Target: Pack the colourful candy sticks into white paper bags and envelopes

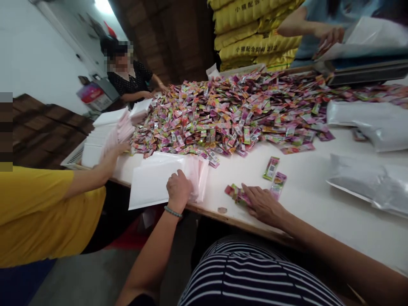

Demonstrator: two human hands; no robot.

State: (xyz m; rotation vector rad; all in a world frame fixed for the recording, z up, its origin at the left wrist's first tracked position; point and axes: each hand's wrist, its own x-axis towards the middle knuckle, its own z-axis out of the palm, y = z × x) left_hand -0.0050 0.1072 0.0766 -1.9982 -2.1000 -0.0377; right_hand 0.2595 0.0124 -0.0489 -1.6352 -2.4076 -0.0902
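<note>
My left hand (pixel 179 190) rests on a stack of white mailer bags (pixel 149 180) at the table's front edge, its fingers curled closed on the top bag. A bracelet circles that wrist. My right hand (pixel 263 204) lies with its fingers stretched over a few small colourful snack packets (pixel 234 192) on the white tabletop. Its palm side is hidden. Just beyond it lie a green-ended packet (pixel 271 168) and a purple packet (pixel 279 182). A large heap of such packets (pixel 216 114) covers the middle of the table.
Filled silvery-white bags (pixel 366 182) lie at the right. More white bags (pixel 105 131) are stacked in a basket at the left, where a yellow-sleeved person (pixel 47 208) reaches in. Another person (pixel 127 80) works behind. Across the table, a co-worker's hand (pixel 330 36) is beside a white bag.
</note>
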